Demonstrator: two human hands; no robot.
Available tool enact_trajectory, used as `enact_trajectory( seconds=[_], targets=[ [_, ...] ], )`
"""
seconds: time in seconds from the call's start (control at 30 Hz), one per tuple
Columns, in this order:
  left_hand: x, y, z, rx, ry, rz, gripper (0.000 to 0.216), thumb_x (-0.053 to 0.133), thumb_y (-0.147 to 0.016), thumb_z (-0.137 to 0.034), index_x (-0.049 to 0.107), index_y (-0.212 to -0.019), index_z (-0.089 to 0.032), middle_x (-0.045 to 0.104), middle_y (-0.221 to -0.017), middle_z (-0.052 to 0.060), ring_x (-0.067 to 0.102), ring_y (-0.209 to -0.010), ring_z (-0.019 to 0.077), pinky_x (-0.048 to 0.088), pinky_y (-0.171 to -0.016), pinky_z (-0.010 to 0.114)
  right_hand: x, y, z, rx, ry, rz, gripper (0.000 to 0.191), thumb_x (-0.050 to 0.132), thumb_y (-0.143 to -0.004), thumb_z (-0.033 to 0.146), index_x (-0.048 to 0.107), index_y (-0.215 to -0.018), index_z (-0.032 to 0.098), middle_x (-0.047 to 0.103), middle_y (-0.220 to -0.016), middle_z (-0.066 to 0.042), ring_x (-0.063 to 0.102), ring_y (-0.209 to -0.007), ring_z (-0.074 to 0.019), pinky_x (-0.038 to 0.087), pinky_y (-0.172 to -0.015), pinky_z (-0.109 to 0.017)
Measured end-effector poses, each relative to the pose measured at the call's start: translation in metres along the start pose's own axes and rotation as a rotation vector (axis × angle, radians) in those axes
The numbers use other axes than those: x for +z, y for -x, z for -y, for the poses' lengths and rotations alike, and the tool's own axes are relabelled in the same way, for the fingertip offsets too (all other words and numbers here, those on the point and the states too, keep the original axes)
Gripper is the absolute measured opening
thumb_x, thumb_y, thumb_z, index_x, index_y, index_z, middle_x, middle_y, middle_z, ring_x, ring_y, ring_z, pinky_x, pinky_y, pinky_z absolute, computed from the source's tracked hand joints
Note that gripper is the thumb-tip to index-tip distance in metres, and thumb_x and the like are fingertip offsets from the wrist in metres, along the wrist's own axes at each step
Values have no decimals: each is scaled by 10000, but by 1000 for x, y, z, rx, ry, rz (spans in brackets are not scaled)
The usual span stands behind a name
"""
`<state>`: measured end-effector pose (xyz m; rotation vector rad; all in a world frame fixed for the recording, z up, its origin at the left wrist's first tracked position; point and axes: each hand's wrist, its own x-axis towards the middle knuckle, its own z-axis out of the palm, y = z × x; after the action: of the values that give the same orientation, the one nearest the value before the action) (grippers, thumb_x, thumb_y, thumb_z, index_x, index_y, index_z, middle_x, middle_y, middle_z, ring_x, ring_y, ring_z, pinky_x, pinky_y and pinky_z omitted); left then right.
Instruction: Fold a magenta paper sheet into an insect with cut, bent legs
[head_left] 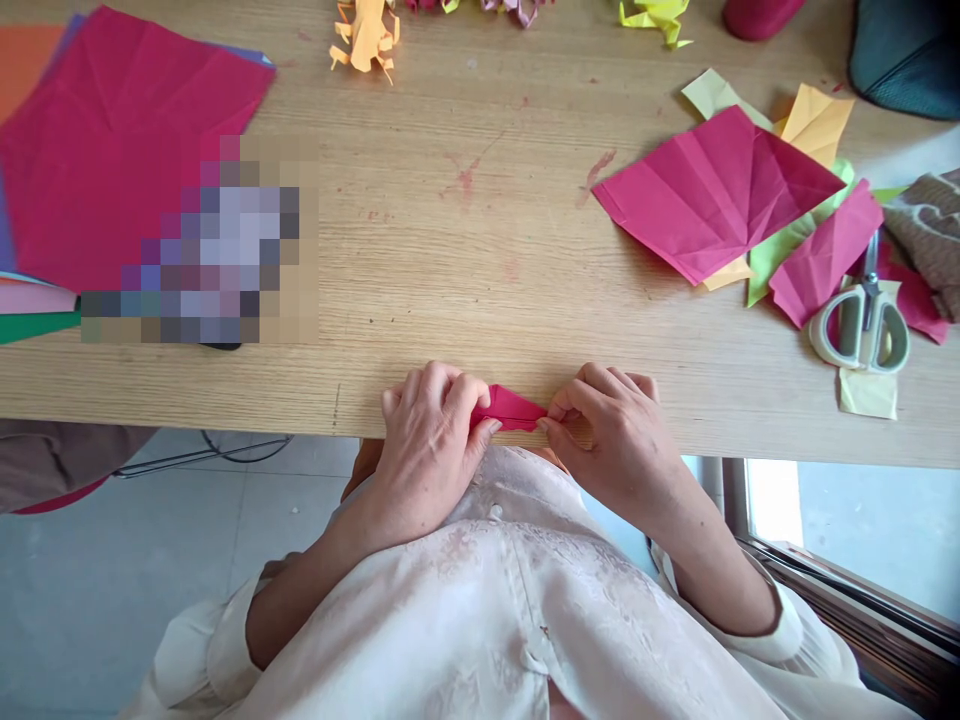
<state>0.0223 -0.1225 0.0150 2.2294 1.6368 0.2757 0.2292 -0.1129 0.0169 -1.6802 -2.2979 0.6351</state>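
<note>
Pinching a small, folded crimson paper piece (pixel 511 405) at both ends, narrowly between thumb and fingers of the left hand (pixel 435 430) and the right hand (pixel 616 430), apparently for steadying the fold at the front edge of the pale wooden table (pixel 420 290), lower centre of the frame. Working between a large crimson paper sheet (pixel 127 130) at upper left and white-handled metal scissors (pixel 870 305) among paper scraps (pixel 825 255) at right, both seemingly placed aside for elbow room.

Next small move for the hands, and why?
Probably press along the crease of the folded crimson paper: the left hand pinches one end, the right hand the tapering other, and a fold line runs between them.
</note>
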Motion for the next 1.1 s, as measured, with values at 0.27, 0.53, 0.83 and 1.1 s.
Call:
enact_trajectory(
  seconds=[0.27, 0.53, 0.83, 1.1],
  targets=[
    [18, 14, 10, 227, 21, -269, 131, 588, -952, -129, 680, -928, -219, 665, -955, 35, 543, -867, 188, 361, -776, 371, 0, 1, -1, -5, -8, -6, 116, 620, -851, 173, 591, -745, 210, 588, -801, -13, 556, -774, -186, 330, -810, -378],
    [11, 34, 26, 563, -307, -272, 315, 524, -973, -108, 678, -1248, -113, 747, -1190, 57, 623, -964, 173, 409, -847, 347, 1, 1, -2, -14, -8, -10, 129, 625, -854, 176, 590, -735, 207, 568, -784, -3, 542, -755, -177, 323, -798, -374],
    [11, 39, 18, 562, -521, -314, 344, 578, -958, -162, 688, -1279, -218, 750, -1194, 17, 631, -917, 154, 375, -802, 340, 1, 1, -1, -11, 0, -8, 128, 624, -856, 183, 589, -736, 210, 583, -800, -6, 552, -768, -182, 322, -802, -370],
    [16, 39, 12, 609, -516, -301, 296, 574, -952, -168, 719, -1209, -140, 731, -1230, 56, 616, -1138, 180, 404, -942, 301, 0, 1, -1, -15, 6, -7, 122, 610, -859, 184, 590, -743, 214, 583, -799, -12, 552, -768, -187, 318, -797, -369]
  ],
)
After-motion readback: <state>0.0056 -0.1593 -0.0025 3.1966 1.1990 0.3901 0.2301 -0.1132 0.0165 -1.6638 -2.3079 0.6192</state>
